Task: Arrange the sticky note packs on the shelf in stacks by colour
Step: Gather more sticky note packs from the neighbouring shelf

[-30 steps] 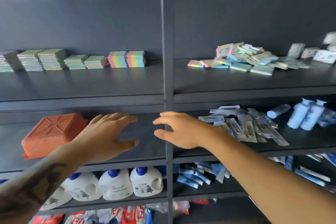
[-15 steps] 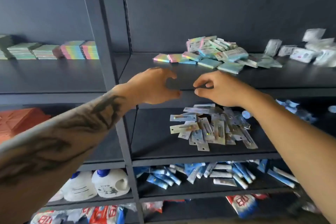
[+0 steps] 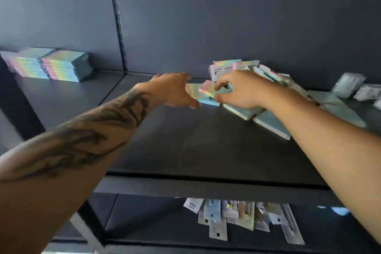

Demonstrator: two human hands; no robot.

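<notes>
Both arms stretched forward and upward, forearms bare, the left one tattooed. Left hand [image 3: 175,90] reaching out with fingers spread and relaxed, thumb lowest. Right hand [image 3: 240,90] just beside it, palm down, fingers curled in a pinch.

left forearm [image 3: 82,136]: dark tattoo, sleeveless | right forearm [image 3: 321,130]: bare, unmarked

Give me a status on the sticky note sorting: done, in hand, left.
Done: two neat rainbow stacks stand side by side at the left of the shelf. In hand: the right hand pinches a rainbow pack at the edge of the loose pile, while the left hand reaches in beside it, open. Left: most of that jumbled pile, rainbow and pale green packs mixed, remains unsorted.
</notes>
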